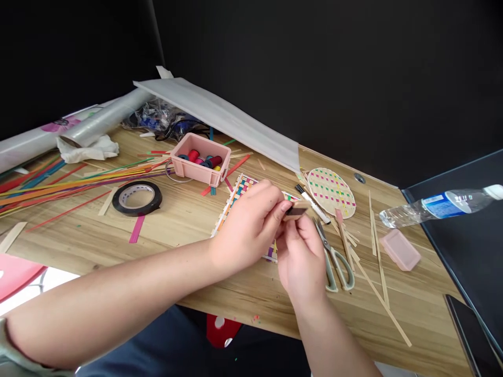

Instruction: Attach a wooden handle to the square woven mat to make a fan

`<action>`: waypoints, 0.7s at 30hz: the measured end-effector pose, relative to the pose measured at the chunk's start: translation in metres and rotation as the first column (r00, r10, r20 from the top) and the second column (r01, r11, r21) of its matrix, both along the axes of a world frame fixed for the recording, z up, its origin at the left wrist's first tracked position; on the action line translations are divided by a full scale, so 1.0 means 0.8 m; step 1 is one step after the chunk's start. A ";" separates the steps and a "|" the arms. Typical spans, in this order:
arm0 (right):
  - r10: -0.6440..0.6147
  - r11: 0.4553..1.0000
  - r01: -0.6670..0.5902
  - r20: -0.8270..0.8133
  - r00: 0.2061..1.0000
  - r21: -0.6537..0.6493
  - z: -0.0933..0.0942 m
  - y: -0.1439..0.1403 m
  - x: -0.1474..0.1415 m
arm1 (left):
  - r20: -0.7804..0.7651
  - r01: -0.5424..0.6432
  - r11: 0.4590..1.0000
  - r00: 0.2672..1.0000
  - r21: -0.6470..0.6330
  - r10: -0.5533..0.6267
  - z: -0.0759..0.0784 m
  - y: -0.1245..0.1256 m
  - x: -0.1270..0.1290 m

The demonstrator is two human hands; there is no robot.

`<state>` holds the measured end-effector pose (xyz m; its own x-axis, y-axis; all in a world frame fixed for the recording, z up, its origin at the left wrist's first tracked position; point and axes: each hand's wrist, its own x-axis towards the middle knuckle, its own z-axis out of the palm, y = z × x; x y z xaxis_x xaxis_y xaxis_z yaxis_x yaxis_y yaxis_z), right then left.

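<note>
Here's the small dark-banded tan piece (pixel 297 210), right at both sets of fingertips, long axis crosswise | left hand (pixel 245 226) pinches its left end, thumb on top | right hand (pixel 303 259) curls beneath, equally near, grip hidden, can't tell

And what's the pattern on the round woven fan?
The fan is cream with small green, magenta and yellow checks, best seen in the head view.
</note>
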<state>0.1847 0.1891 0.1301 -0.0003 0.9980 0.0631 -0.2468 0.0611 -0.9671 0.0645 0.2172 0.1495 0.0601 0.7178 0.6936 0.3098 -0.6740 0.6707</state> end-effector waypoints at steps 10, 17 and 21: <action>0.514 0.751 -0.647 -0.497 0.699 -0.133 0.020 -0.003 0.021 | 0.266 0.386 0.892 0.908 -0.236 -0.323 0.004 -0.007 0.004; 0.536 0.771 -0.631 -0.451 0.714 -0.082 0.014 -0.005 0.017 | 0.360 0.462 0.834 0.865 -0.301 -0.349 0.009 -0.012 0.004; 0.565 0.751 -0.658 -0.466 0.681 -0.051 0.010 -0.005 0.019 | 0.394 0.504 0.805 0.840 -0.313 -0.372 0.010 -0.013 0.002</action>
